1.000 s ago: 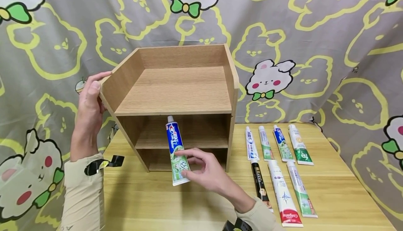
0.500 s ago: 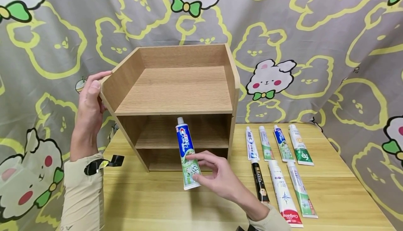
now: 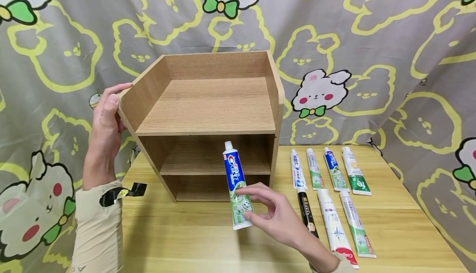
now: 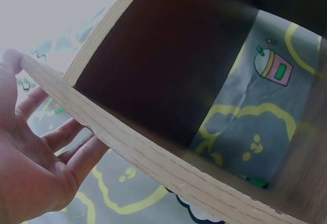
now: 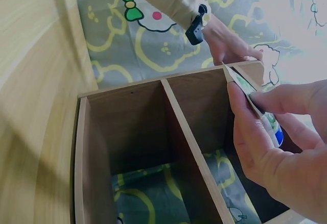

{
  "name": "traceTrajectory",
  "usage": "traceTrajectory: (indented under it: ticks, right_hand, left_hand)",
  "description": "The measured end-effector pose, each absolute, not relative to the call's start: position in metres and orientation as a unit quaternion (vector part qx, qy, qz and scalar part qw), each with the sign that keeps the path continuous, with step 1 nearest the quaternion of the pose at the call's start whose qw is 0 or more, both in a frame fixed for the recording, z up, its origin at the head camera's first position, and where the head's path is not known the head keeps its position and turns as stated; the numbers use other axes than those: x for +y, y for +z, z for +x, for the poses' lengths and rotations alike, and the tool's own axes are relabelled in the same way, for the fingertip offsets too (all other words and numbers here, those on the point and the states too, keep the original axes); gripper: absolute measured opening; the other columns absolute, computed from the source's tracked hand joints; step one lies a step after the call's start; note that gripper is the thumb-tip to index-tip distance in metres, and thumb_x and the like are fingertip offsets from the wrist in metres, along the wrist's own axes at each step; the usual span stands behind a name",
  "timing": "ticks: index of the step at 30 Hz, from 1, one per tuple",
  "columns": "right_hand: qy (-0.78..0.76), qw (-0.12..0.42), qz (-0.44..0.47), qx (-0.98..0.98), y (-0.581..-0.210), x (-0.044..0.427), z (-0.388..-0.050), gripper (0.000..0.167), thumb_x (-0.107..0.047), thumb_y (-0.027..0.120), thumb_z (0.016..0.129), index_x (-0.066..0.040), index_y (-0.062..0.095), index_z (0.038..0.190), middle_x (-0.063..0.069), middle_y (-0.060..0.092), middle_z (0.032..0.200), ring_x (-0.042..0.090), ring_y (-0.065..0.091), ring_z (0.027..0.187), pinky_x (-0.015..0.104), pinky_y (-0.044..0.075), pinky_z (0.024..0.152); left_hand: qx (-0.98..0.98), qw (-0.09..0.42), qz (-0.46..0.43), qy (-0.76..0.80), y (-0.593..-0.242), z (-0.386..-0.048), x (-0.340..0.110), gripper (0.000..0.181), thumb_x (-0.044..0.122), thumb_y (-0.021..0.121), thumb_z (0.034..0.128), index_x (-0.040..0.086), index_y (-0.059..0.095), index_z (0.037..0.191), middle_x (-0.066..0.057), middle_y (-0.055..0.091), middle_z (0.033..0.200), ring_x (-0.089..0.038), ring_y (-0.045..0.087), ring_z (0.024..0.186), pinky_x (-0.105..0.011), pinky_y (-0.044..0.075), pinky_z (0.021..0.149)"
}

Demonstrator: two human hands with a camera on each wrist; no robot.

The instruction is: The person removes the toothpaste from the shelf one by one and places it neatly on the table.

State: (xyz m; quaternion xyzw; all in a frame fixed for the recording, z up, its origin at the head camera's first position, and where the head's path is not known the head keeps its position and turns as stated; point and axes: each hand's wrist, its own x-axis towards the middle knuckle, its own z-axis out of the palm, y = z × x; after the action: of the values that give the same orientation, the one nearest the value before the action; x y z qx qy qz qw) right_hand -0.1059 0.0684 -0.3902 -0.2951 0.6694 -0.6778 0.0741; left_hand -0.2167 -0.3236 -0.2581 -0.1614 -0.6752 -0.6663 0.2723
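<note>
A blue, white and green Crest toothpaste tube [image 3: 235, 174] is held cap up in front of the wooden shelf's [image 3: 208, 105] openings. My right hand [image 3: 277, 213] pinches its lower half between thumb and fingers; the right wrist view shows the tube [image 5: 252, 99] nearly edge-on. My left hand [image 3: 105, 130] grips the front edge of the shelf's left side panel near the top. In the left wrist view, the left thumb lies on the panel's edge [image 4: 127, 137], with the fingers on its outer side.
On the right half of the wooden table [image 3: 405, 223] several toothpaste tubes lie in two rows. Among them are a black tube [image 3: 306, 211], a red-ended Colgate tube [image 3: 334, 227] and another Crest tube [image 3: 335, 169]. A patterned curtain [image 3: 316, 8] hangs behind.
My right hand has carried the Crest toothpaste tube to the right and slightly toward me, away from the shelf's left part. The left hand keeps its grip on the side panel.
</note>
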Motion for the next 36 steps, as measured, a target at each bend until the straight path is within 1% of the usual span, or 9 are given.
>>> traceTrajectory:
  ticks: [3,10,19,21,23,26,29,32,36]
  right_hand:
    - [-0.678,0.074,-0.3,0.667,-0.391,0.074,-0.103,0.044,0.004,0.071,0.091,-0.011,0.066,0.133,0.011,0.059,0.133,0.035,0.056,0.127,0.041,0.058,0.083]
    - [-0.675,0.058,-0.312,0.666,-0.396,0.088,-0.099,0.048,0.005,0.069,0.092,-0.009,0.06,0.137,0.013,0.055,0.14,0.023,0.059,0.122,0.042,0.058,0.086]
    - [-0.665,0.024,-0.329,0.67,-0.399,0.101,-0.093,0.048,0.006,0.068,0.093,-0.007,0.06,0.138,0.014,0.057,0.138,0.022,0.059,0.124,0.04,0.058,0.086]
    - [-0.663,0.015,-0.333,0.67,-0.4,0.104,-0.093,0.048,0.007,0.068,0.093,-0.006,0.059,0.138,0.014,0.057,0.137,0.022,0.059,0.124,0.039,0.057,0.087]
    - [-0.658,0.003,-0.336,0.674,-0.4,0.107,-0.092,0.048,0.008,0.068,0.092,-0.006,0.059,0.138,0.014,0.058,0.137,0.021,0.059,0.124,0.035,0.056,0.091]
    - [-0.646,-0.02,-0.342,0.682,-0.4,0.112,-0.091,0.049,0.01,0.067,0.092,-0.005,0.059,0.138,0.014,0.059,0.136,0.019,0.058,0.125,0.028,0.051,0.098]
    - [-0.63,-0.039,-0.342,0.696,-0.4,0.117,-0.09,0.05,0.011,0.067,0.092,-0.005,0.059,0.138,0.013,0.06,0.136,0.018,0.057,0.125,0.024,0.048,0.101]
    - [-0.621,-0.04,-0.325,0.712,-0.398,0.123,-0.09,0.049,0.01,0.068,0.092,-0.008,0.06,0.137,0.01,0.06,0.136,0.017,0.056,0.126,0.023,0.046,0.102]
    - [-0.616,-0.032,-0.31,0.723,-0.396,0.131,-0.089,0.049,0.009,0.068,0.092,-0.008,0.061,0.136,0.007,0.06,0.136,0.017,0.055,0.128,0.023,0.046,0.103]
  left_hand:
    - [-0.674,0.272,-0.163,-0.667,-0.258,-0.217,-0.323,0.044,0.03,0.048,0.1004,0.012,0.063,0.138,-0.017,0.051,0.121,-0.029,0.051,0.095,-0.027,0.043,0.059]
    - [-0.674,0.272,-0.163,-0.667,-0.258,-0.217,-0.323,0.044,0.029,0.048,0.0999,0.012,0.063,0.138,-0.017,0.051,0.12,-0.029,0.051,0.094,-0.026,0.043,0.058]
    - [-0.676,0.27,-0.162,-0.667,-0.257,-0.216,-0.323,0.045,0.03,0.048,0.0998,0.012,0.063,0.138,-0.016,0.051,0.122,-0.029,0.052,0.096,-0.026,0.045,0.06]
    - [-0.675,0.27,-0.161,-0.667,-0.258,-0.216,-0.323,0.045,0.03,0.049,0.0997,0.012,0.063,0.138,-0.017,0.051,0.122,-0.029,0.051,0.096,-0.026,0.044,0.059]
    - [-0.675,0.27,-0.161,-0.667,-0.258,-0.216,-0.324,0.045,0.03,0.049,0.0999,0.012,0.063,0.138,-0.017,0.051,0.122,-0.029,0.051,0.095,-0.026,0.044,0.059]
    - [-0.673,0.271,-0.163,-0.668,-0.258,-0.216,-0.324,0.045,0.03,0.049,0.1,0.012,0.063,0.138,-0.017,0.051,0.121,-0.029,0.052,0.095,-0.026,0.044,0.058]
    - [-0.672,0.27,-0.167,-0.669,-0.258,-0.217,-0.325,0.045,0.03,0.049,0.1002,0.011,0.062,0.138,-0.018,0.052,0.12,-0.029,0.053,0.093,-0.025,0.044,0.057]
    - [-0.673,0.264,-0.171,-0.67,-0.258,-0.217,-0.325,0.045,0.031,0.049,0.1006,0.011,0.062,0.138,-0.017,0.052,0.12,-0.028,0.054,0.093,-0.024,0.046,0.057]
    - [-0.676,0.259,-0.172,-0.668,-0.258,-0.218,-0.325,0.044,0.031,0.048,0.1012,0.011,0.061,0.139,-0.017,0.052,0.121,-0.028,0.054,0.094,-0.024,0.046,0.057]
